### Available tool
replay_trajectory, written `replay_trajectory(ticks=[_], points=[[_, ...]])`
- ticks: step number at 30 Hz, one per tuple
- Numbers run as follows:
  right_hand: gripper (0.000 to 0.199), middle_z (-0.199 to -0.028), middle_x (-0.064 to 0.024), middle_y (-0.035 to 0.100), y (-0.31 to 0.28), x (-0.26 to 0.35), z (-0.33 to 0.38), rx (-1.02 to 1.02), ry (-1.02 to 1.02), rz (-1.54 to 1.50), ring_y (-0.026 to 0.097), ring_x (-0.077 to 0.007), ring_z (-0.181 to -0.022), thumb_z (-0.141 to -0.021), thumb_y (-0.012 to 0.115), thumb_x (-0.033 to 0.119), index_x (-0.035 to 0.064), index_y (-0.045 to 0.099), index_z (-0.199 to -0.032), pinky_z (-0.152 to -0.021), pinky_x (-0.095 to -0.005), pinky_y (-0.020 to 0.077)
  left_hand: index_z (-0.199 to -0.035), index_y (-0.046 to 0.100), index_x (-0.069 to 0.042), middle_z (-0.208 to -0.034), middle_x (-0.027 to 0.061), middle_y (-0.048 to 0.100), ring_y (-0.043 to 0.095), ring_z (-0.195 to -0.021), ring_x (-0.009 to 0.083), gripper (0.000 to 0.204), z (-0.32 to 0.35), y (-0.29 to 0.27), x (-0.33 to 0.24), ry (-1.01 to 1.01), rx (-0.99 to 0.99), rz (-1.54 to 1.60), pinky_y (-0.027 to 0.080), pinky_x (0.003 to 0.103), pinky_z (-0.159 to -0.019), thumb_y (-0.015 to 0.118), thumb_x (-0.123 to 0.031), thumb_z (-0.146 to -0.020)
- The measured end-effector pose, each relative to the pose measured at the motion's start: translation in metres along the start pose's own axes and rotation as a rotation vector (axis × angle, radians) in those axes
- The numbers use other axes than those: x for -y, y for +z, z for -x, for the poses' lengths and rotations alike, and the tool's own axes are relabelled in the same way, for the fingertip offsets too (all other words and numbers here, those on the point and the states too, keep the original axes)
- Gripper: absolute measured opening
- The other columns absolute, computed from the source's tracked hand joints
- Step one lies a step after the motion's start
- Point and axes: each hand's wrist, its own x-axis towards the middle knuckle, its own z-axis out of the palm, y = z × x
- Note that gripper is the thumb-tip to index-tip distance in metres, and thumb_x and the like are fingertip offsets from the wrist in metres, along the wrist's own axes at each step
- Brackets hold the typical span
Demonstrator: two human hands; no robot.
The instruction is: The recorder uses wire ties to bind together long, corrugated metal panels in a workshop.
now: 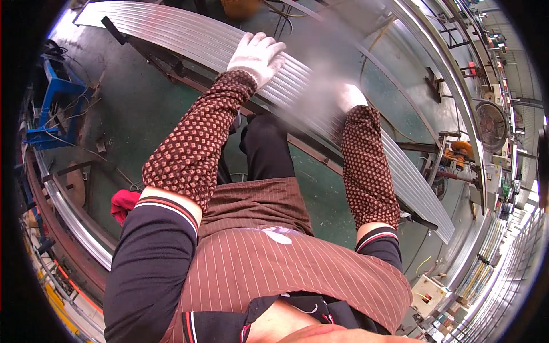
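Note:
Long silvery metal strips (177,31) lie side by side in a row before me, running from the far left to the near right. My left hand (255,57), in a white glove, rests on top of them with its fingers stretched out. It grips nothing that I can see. My right hand (350,97), also gloved in white, is over or beside the strips further right. A hazy blur in the picture covers its fingers, so their pose and anything in them are hidden. Brown patterned sleeve covers (191,134) reach up both forearms.
A dark metal stand (157,66) bears the strips. At the left is a blue metal frame (57,103) with loose wires. An orange machine (457,154) and a round fan (490,126) stand at the right. A long metal rail (440,63) curves past them.

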Motion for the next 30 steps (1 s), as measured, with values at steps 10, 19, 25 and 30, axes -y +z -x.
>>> replay_trajectory(ticks=[10, 19, 25, 30], points=[[0.068, -0.138, -0.0144, 0.067, -0.006, 0.009, 0.006, 0.087, -0.017, 0.001, 0.061, -0.0302, -0.13, -0.096, 0.054, 0.066, 0.0175, 0.064, -0.143, -0.113, -0.0396, 0.0428, -0.137, 0.062, -0.012, -0.134, 0.0071, 0.063, 0.051, -0.13, 0.0241, 0.043, 0.0, -0.001, 0.001, 0.004, -0.024, -0.003, 0.035, 0.039, -0.115, 0.057, -0.036, -0.102], [0.071, -0.138, -0.0145, 0.067, -0.017, 0.02, 0.017, 0.091, 0.03, -0.031, 0.062, -0.0292, -0.129, -0.093, 0.057, 0.068, 0.0159, 0.065, -0.141, -0.113, -0.0385, 0.0435, -0.136, 0.062, -0.012, -0.134, 0.0068, 0.063, 0.051, -0.13, 0.0238, 0.043, -0.003, -0.002, -0.001, 0.02, -0.03, 0.005, 0.035, 0.039, -0.114, 0.057, -0.037, -0.102], [0.07, -0.137, -0.0137, 0.067, -0.02, 0.03, 0.025, 0.059, 0.047, -0.048, 0.062, -0.0279, -0.129, -0.094, 0.058, 0.067, 0.0167, 0.063, -0.142, -0.112, -0.0377, 0.0438, -0.133, 0.065, -0.015, -0.129, 0.0061, 0.066, 0.054, -0.127, 0.0244, 0.04, -0.006, 0.006, 0.003, 0.017, -0.055, 0.006, 0.033, 0.044, -0.116, 0.056, -0.038, -0.102], [0.065, -0.136, -0.0118, 0.068, -0.011, 0.034, 0.041, -0.19, 0.001, -0.03, 0.062, -0.0269, -0.129, -0.095, 0.061, 0.061, 0.019, 0.061, -0.144, -0.112, -0.0381, 0.045, -0.136, 0.063, -0.013, -0.132, 0.0068, 0.064, 0.052, -0.129, 0.0242, 0.042, -0.008, 0.005, 0.0, 0.017, -0.065, -0.007, 0.034, 0.042, -0.116, 0.057, -0.038, -0.102]])
